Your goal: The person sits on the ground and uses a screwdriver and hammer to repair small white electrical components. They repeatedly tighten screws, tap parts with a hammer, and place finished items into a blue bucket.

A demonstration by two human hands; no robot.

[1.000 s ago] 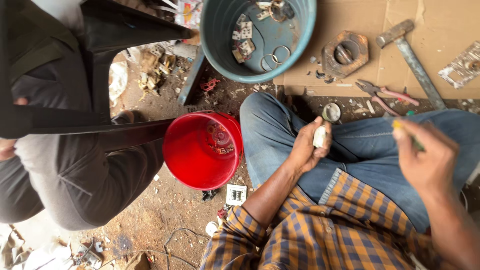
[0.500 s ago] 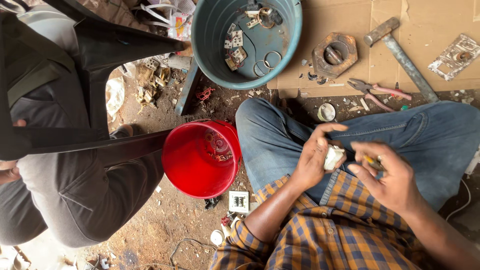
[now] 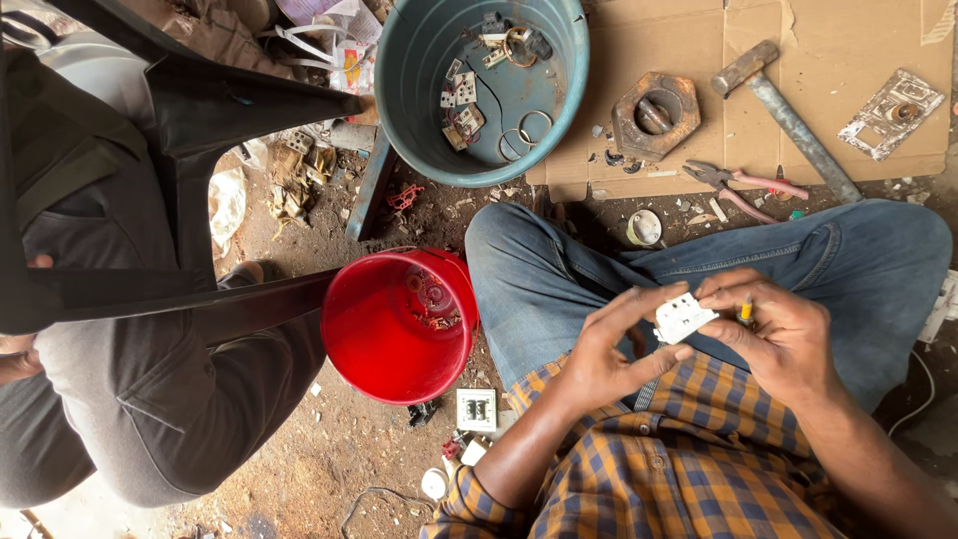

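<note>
I sit on the ground in blue jeans and a checked shirt. My left hand [image 3: 609, 349] grips a small white plastic switch part [image 3: 683, 318] over my lap. Beside it, my right hand [image 3: 783, 334] touches the part's right side and holds a thin tool with a yellow handle [image 3: 744, 310]. Both hands meet at the part, above my thighs.
A red bucket [image 3: 371, 324] with a few bits stands left of my knee. A teal tub [image 3: 409, 70] holds switch parts and rings. On cardboard [image 3: 848, 60] lie a hammer [image 3: 783, 105], pliers [image 3: 743, 185], a rusty hexagonal nut [image 3: 654, 115]. Another person in dark clothes [image 3: 150, 399] sits at left.
My right hand has come down from the right and joined my left hand at the white part. The view has shifted slightly.
</note>
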